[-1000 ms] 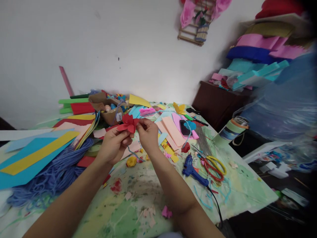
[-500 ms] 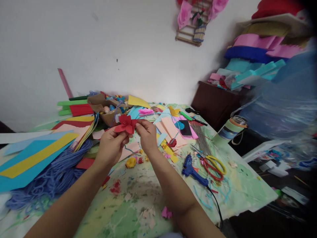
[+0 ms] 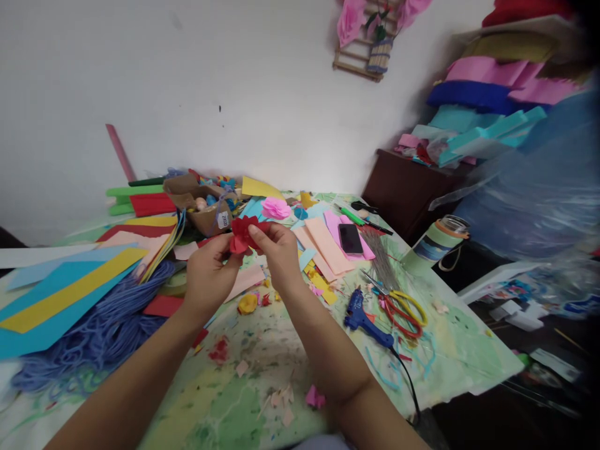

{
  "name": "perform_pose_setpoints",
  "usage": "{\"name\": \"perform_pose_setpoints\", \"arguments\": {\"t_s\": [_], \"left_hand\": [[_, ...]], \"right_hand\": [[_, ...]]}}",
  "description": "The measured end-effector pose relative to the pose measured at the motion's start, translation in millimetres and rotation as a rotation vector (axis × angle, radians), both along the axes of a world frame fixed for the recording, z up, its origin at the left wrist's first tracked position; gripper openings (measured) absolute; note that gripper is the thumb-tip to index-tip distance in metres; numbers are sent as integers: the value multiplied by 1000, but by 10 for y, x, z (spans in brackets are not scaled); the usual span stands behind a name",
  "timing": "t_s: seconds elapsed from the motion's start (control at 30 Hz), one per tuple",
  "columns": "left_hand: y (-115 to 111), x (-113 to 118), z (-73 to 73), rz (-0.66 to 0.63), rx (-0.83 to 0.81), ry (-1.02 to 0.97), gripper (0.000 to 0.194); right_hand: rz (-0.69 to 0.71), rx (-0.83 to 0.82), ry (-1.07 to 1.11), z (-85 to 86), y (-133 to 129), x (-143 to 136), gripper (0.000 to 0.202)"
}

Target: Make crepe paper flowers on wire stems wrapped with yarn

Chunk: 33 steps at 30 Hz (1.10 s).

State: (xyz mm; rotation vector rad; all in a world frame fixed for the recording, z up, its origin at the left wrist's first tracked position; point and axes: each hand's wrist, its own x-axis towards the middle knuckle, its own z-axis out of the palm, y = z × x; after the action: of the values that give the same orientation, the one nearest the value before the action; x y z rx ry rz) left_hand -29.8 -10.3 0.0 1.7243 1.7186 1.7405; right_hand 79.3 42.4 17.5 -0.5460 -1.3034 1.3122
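Note:
A red paper flower (image 3: pixel 242 232) is held up over the middle of the table, between my two hands. My left hand (image 3: pixel 210 270) pinches its lower left side with thumb and fingers. On its right side, the thumb and fingers of my right hand (image 3: pixel 277 250) close on the petals. Behind the flower lie a pink paper flower (image 3: pixel 276 208) and a cardboard box (image 3: pixel 206 212) of small items. A yellow paper flower (image 3: pixel 247 304) rests on the table below my hands.
Blue yarn (image 3: pixel 103 325) and coloured sheets (image 3: pixel 51 300) lie at left. To the right are a blue glue gun (image 3: pixel 365 320) with a cord, scissors (image 3: pixel 403 312), a phone (image 3: pixel 350 239), wires and a bottle (image 3: pixel 438 240). Paper scraps dot the table (image 3: pixel 225 406).
The red flower has turned and its petals look more bunched. My right fingers have moved left over it. The strand of blue yarn with small flowers no longer shows across the papers behind.

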Motion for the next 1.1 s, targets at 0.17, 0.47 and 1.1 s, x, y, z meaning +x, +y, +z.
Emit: {"name": "perform_pose_setpoints", "arguments": {"t_s": [0.17, 0.47, 1.1], "left_hand": [[17, -24, -32, -6, 8, 20, 34], [22, -19, 28, -81, -53, 44, 25], [64, -215, -30, 219, 178, 395, 19]], "right_hand": [[109, -178, 134, -4, 52, -13, 31], [94, -272, 214, -27, 147, 17, 20], [-212, 68, -818, -792, 573, 176, 17]]}}
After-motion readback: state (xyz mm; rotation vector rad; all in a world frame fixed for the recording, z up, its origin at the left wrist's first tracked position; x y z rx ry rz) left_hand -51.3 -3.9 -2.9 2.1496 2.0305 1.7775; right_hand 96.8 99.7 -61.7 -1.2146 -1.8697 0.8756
